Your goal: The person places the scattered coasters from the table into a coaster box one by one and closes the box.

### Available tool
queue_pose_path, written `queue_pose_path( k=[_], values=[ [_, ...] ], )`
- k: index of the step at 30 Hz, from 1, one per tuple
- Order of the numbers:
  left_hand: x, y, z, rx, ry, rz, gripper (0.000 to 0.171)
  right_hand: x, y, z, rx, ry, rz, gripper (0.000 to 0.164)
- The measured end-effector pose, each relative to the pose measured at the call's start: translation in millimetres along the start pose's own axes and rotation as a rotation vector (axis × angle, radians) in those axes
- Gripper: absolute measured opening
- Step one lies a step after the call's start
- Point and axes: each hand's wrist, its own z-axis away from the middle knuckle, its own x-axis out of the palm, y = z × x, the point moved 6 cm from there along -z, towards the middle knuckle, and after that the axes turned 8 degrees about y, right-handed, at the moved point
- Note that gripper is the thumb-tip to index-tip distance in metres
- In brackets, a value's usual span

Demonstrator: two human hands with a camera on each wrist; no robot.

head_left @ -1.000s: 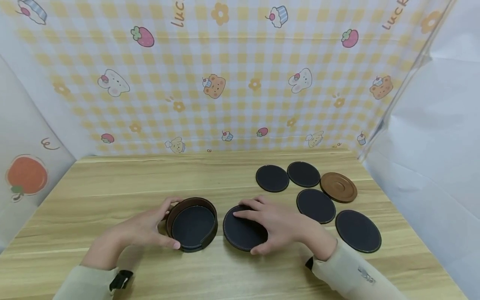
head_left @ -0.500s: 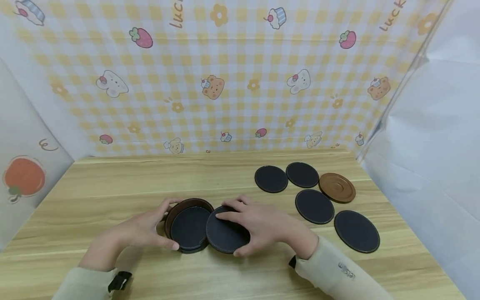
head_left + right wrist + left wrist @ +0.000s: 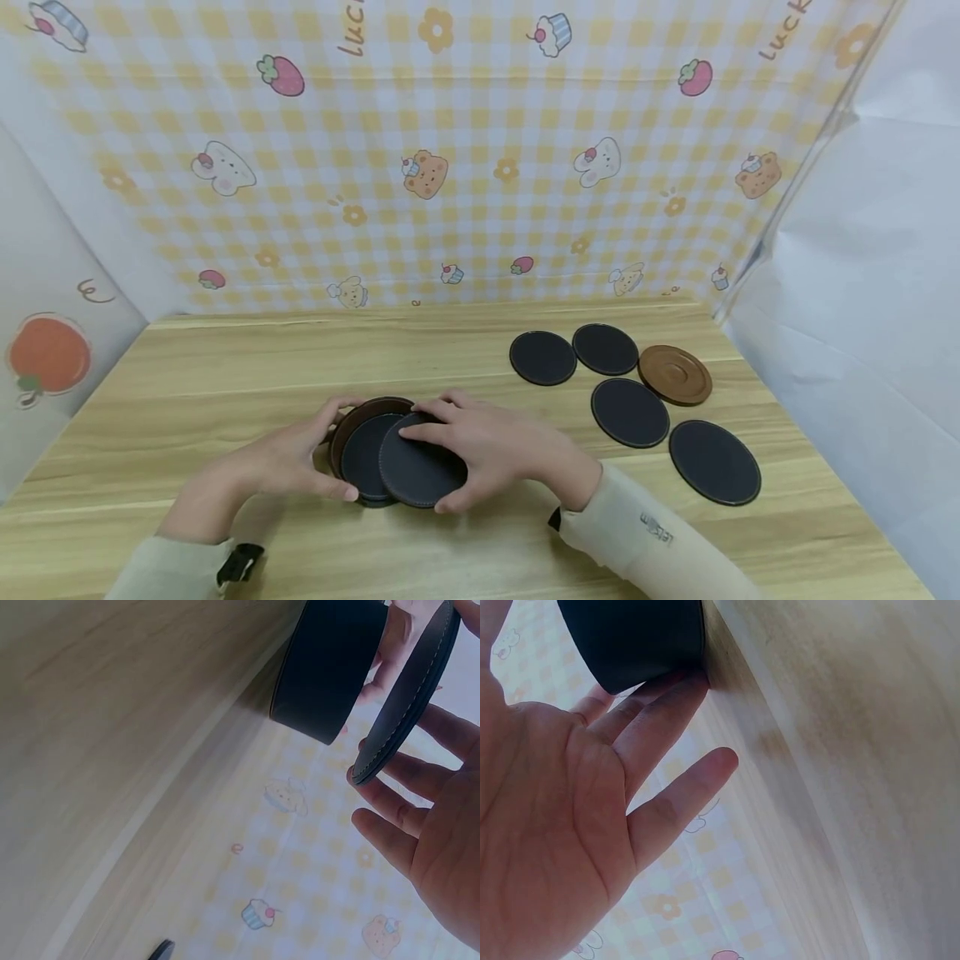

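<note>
My left hand point(image 3: 281, 462) holds a round coaster holder point(image 3: 360, 419) from its left side, thumb at the front and fingers round the back. Brown inside and dark outside, the holder has a black disc surface at its bottom. In the left wrist view, fingertips touch its dark wall point(image 3: 637, 641). My right hand point(image 3: 495, 446) grips a round black stitched coaster point(image 3: 420, 462) by its rim, over the right part of the holder's opening. The right wrist view shows that coaster point(image 3: 409, 694) tilted, just above the holder's rim point(image 3: 330, 667).
Several black coasters lie flat on the wooden table at the right, among them a near one point(image 3: 715, 462) and a far one point(image 3: 543, 357). A brown wooden disc point(image 3: 676, 375) lies beside them. A checked cloth point(image 3: 480, 225) hangs behind the table.
My right hand has carried the black coaster leftward, from beside the holder to over its right part. My left hand and the holder have stayed in place.
</note>
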Motion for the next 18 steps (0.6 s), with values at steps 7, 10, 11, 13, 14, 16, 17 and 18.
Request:
queue_pose_path(
  k=[7,10,11,13,14,16,17,18],
  values=[
    [0.2,0.4,-1.7,-0.003,-0.003,0.004,0.107,0.6,-4.7,-14.7,-0.034,0.014,0.001,0.083],
    [0.5,0.2,-2.1,-0.005,-0.006,0.002,0.107,1.6,-6.1,-20.7,-0.036,0.012,0.009,0.083],
    [0.6,0.3,-2.3,-0.007,-0.007,0.0,0.108,2.0,-6.4,-22.5,-0.035,0.009,0.011,0.084],
    [0.6,0.2,-2.5,-0.014,-0.009,-0.003,0.108,3.0,-6.9,-25.7,-0.027,-0.001,0.013,0.084],
    [0.5,0.2,-2.5,-0.018,-0.01,-0.004,0.109,3.5,-7.0,-27.3,-0.023,-0.005,0.015,0.084],
    [0.4,0.1,-2.5,-0.027,-0.011,-0.01,0.11,4.4,-7.3,-30.1,-0.016,-0.014,0.02,0.084],
    [0.4,-0.1,-2.4,-0.03,-0.011,-0.011,0.11,4.9,-7.4,-31.6,-0.017,-0.014,0.024,0.083],
    [0.4,-0.3,-2.3,-0.033,-0.012,-0.013,0.11,5.0,-7.5,-33.0,-0.017,-0.013,0.029,0.083]
  ],
)
